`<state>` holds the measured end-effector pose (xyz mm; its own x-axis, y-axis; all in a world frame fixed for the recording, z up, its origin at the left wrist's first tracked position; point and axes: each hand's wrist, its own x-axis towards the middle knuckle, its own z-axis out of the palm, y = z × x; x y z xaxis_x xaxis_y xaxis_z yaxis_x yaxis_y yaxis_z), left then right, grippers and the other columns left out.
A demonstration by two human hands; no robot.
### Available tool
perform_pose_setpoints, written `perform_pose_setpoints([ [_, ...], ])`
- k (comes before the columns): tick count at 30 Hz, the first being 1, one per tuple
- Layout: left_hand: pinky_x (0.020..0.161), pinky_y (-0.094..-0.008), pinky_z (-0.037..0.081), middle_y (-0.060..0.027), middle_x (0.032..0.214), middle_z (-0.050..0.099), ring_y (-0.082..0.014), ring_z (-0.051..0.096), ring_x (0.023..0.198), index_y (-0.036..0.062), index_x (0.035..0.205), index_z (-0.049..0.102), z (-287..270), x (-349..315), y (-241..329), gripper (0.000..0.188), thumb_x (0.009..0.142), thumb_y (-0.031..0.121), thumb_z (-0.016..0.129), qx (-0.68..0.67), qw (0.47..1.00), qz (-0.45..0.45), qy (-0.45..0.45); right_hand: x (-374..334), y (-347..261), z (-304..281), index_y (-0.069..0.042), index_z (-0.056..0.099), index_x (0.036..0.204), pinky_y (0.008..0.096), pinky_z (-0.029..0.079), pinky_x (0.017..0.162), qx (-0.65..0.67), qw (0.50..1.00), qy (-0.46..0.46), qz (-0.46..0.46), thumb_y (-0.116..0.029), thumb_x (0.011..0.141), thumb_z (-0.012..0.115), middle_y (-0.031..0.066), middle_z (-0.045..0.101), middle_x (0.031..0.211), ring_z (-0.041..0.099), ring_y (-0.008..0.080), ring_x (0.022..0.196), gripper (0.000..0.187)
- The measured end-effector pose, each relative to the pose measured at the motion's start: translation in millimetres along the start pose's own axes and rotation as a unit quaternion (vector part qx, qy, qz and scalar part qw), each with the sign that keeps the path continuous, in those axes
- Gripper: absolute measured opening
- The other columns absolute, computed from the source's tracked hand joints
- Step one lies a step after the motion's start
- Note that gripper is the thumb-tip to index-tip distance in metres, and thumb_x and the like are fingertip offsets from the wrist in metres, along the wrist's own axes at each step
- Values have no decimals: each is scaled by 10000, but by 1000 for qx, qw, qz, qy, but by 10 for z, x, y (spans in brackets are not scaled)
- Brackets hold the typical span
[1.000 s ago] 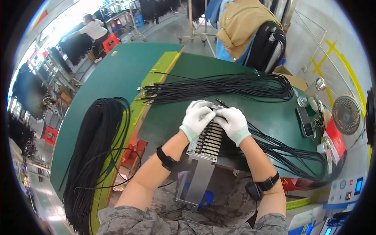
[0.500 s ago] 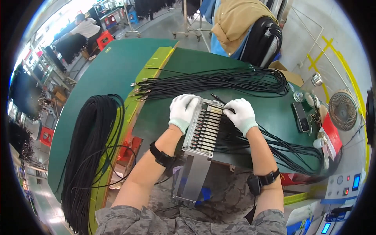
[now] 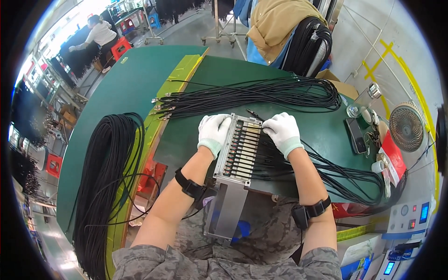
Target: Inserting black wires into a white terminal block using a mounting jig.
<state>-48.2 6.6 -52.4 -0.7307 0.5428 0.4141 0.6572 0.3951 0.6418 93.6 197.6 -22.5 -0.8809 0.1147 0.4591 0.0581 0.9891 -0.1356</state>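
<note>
A silver metal fixture (image 3: 217,176) stands in front of me, its upper part lying over the table edge. Side by side across it sits a row of cable ends (image 3: 245,156), their pale connectors in its slots. My left hand (image 3: 214,132), in a white glove, is closed on the fixture's upper left edge, fingers curled. At the upper right edge my gloved right hand (image 3: 283,132) pinches a black cable (image 3: 262,127) by the topmost slots; its fingertips partly hide the cable. More black cables (image 3: 322,164) run out to the right beneath my right wrist.
A long bundle of black cables (image 3: 252,97) lies across the green table (image 3: 126,88) beyond the fixture. Another thick bundle (image 3: 105,168) hangs over yellow tape at left. A phone (image 3: 356,135), a glass bottle (image 3: 364,101) and a small fan (image 3: 407,127) are at right. A co-worker (image 3: 101,37) is far left.
The view has shifted slightly. Both hands remain at the fixture's upper end, with the right fingertips still at the topmost slots. The distant co-worker has become more upright.
</note>
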Motion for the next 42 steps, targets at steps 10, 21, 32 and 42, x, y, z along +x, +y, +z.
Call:
perform_pose_setpoints([
  [10, 1095, -480, 252, -185, 1401, 428, -381, 357, 1301, 294, 1095, 696, 55, -58, 283, 298, 849, 427, 594, 114, 982, 127, -84, 1, -5, 32, -190, 682, 835, 376, 439, 774, -11, 998, -32, 50, -254, 780, 673, 23, 621, 813, 564, 264, 855, 85],
  [21, 1130, -556, 131, -177, 1469, 342, -397, 305, 1337, 366, 1154, 661, 49, -50, 91, 358, 845, 518, 562, 148, 968, 127, -161, 119, 41, 142, -126, 648, 858, 403, 478, 787, -131, 968, -138, 163, -300, 812, 655, 81, 645, 915, 601, 283, 922, 181],
  [32, 1129, -493, 180, -173, 1403, 431, -345, 369, 1302, 258, 1144, 673, 74, -56, 167, 370, 845, 454, 579, 45, 985, 96, -136, -31, 234, -34, -103, 623, 1007, 399, 494, 804, 121, 976, -85, 158, -119, 776, 654, 110, 652, 917, 619, 297, 887, 233],
  [42, 827, -354, 475, -130, 996, 627, -259, 590, 921, 54, 985, 670, -122, -7, 322, 221, 866, 235, 628, -241, 965, -31, -97, 12, -59, -212, -73, 644, 1004, 388, 485, 790, 238, 964, -101, 63, -123, 756, 687, 111, 649, 921, 606, 298, 853, 257],
])
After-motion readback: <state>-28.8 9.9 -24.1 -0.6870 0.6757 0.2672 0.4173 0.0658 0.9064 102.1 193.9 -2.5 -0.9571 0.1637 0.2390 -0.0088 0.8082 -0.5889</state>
